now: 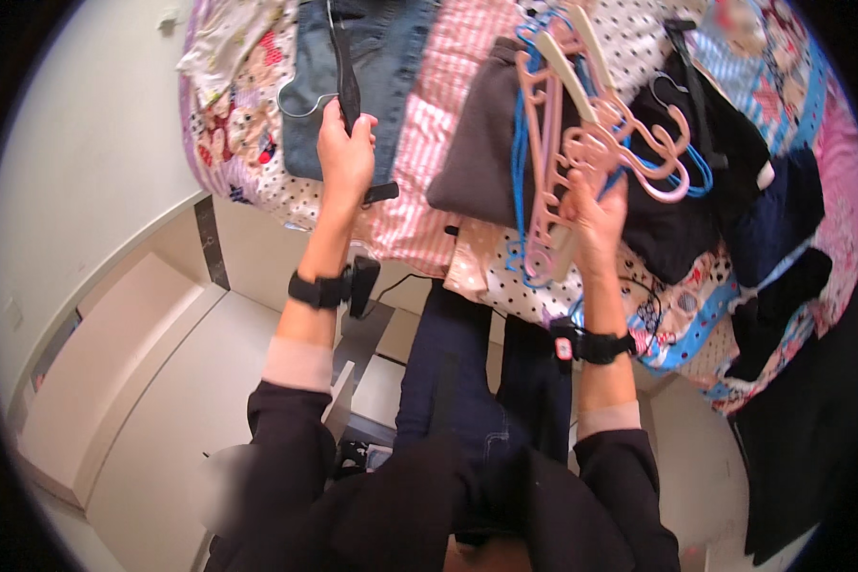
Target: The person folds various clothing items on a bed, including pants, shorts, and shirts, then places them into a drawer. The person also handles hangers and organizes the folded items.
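Observation:
My left hand (348,146) is closed around a black clothes hanger (346,79) with a metal hook, above folded blue jeans (307,146). In my right hand (598,214) is a bunch of plastic hangers (541,157), pink, white and blue, with their hooks pointing to the right. A folded dark grey garment (472,154) lies under and to the left of this bunch. Right of it, another hanger with a metal hook (668,84) rests by black clothing (676,229). Each wrist wears a black strap.
Patterned bedding (429,179) spreads beneath the clothes. A navy garment (783,214) lies at the right, and black cloth (786,457) hangs over the edge. A pale wall (79,143) borders the left side. Thin black cables run near my wrists. White panels (164,386) stand at lower left.

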`<state>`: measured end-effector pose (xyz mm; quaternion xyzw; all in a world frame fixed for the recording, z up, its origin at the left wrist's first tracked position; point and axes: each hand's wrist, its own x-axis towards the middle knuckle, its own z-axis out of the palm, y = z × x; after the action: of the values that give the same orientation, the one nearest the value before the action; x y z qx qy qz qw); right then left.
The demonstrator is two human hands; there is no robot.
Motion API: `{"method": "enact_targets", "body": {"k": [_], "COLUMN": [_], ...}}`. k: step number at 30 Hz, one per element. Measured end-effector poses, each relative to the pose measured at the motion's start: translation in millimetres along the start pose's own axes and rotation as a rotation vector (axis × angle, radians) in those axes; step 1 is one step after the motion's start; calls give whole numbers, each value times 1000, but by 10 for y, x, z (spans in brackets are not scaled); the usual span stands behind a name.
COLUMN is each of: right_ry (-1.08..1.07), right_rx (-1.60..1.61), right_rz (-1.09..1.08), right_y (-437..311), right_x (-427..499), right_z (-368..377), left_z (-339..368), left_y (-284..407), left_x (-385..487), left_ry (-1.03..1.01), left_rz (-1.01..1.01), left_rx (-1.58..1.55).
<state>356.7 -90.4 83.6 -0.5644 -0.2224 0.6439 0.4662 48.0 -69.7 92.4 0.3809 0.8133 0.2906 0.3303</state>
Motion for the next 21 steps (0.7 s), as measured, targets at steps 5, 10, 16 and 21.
{"method": "enact_targets", "body": {"k": [5,10,16,21], "right_ry": [22,-101,-137,-77], "right_rx": [93,28,143,154], "right_rz": [13,12,144,33], "right_y": [26,-34,-201,-620], "right_x": [-106,-68,-31,-297], "right_z": [186,112,-102,-516], "left_z": [796,1364,1139,989], "left_y": [748,1022,1131,1497], "left_x": [-1010,-1467,-1398,-1160], "left_ry": [-180,-454,-829,-1054], "left_rz": [207,-67,-263,-268], "left_rx": [125,-579,-963,-754]}}
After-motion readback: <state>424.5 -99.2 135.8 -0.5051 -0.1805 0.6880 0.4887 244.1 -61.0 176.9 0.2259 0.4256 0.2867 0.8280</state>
